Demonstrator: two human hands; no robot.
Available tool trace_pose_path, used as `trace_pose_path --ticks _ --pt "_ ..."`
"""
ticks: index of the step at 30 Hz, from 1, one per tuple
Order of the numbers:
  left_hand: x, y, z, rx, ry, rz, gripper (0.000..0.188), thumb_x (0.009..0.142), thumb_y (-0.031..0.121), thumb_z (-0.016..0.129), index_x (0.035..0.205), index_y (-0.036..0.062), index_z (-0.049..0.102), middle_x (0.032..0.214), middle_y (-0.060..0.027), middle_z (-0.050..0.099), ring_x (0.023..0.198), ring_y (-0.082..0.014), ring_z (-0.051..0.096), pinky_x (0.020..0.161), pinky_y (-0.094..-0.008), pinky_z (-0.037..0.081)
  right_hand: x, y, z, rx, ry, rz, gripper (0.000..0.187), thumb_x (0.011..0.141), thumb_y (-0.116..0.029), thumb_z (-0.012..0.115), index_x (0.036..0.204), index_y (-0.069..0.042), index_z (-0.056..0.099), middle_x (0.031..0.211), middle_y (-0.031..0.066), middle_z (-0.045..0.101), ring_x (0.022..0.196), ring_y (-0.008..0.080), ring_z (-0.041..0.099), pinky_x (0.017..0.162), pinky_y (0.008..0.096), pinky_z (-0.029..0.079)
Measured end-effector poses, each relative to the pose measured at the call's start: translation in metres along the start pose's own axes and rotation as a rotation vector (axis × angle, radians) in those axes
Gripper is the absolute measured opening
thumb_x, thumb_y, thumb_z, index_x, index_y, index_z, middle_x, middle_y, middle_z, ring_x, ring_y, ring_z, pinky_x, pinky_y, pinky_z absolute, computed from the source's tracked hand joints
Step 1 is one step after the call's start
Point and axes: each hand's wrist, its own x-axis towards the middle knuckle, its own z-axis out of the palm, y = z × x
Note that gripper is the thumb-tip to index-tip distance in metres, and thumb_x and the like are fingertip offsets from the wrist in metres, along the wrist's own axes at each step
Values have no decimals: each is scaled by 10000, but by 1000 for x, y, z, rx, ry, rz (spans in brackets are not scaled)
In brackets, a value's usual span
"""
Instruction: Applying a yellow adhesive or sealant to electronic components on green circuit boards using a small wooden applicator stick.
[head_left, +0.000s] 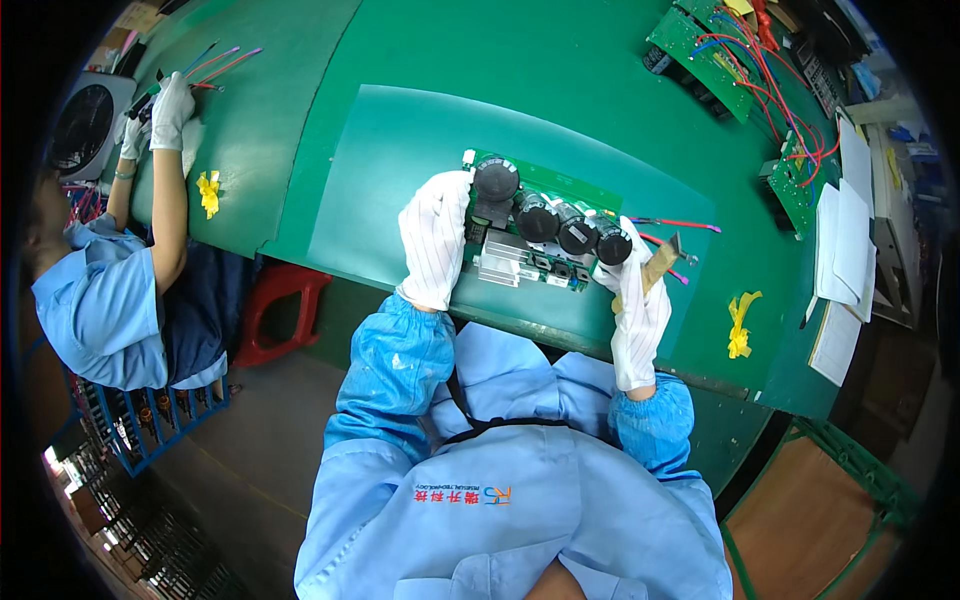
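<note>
The right hand (pixel 640 318) closes its gloved fingers round a tan-handled tool (pixel 657 268) (against the board's right end); the left hand (pixel 436 240) clamps the left end of the circuit board (pixel 582 188), above a translucent sheet (pixel 375 170). Beyond: wired boards (pixel 703 62).

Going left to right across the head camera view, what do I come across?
Grey box with a round black front, left yellow strip, red plastic seat, left hand, circuit board, right hand, right yellow strip, white papers.
</note>
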Motion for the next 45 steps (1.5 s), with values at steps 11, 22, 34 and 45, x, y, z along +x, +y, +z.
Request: trace_pose_path --ticks 11,22,34,45 --pt "10 8 -30 -832 -291 -425 304 1055 252 541 1129 -8 679 1032 -35 656 892 -122 542 805 -272 452 37 -17 -9 543 -68 452 425 1084 -322 530 1361 -12 619 1117 63 663 890 116 578 768 278 484" --pt "10 10 -28 -872 -284 -450 307 1048 258 548 1130 -8 676 1058 -48 649 912 -134 538 820 -284 451 35 -11 -2 531 -36 485 443 1091 -337 507 1370 -11 614 1067 48 655 837 94 572 718 264 486" --pt "7 4 -26 -814 -269 -467 284 1024 222 586 1154 -15 672 1134 -39 659 1035 -150 562 935 -299 435 42 -19 -14 693 -31 572 403 1113 -271 440 1363 -22 634 1052 52 675 823 92 583 691 240 487" --pt "0 4 -19 -1017 -195 -483 355 1028 250 600 1256 -17 654 1233 -51 649 1134 -139 564 1033 -294 394 41 -17 -23 831 -73 539 434 1121 -314 387 1413 -64 587 1206 117 695 959 158 676 806 298 555"
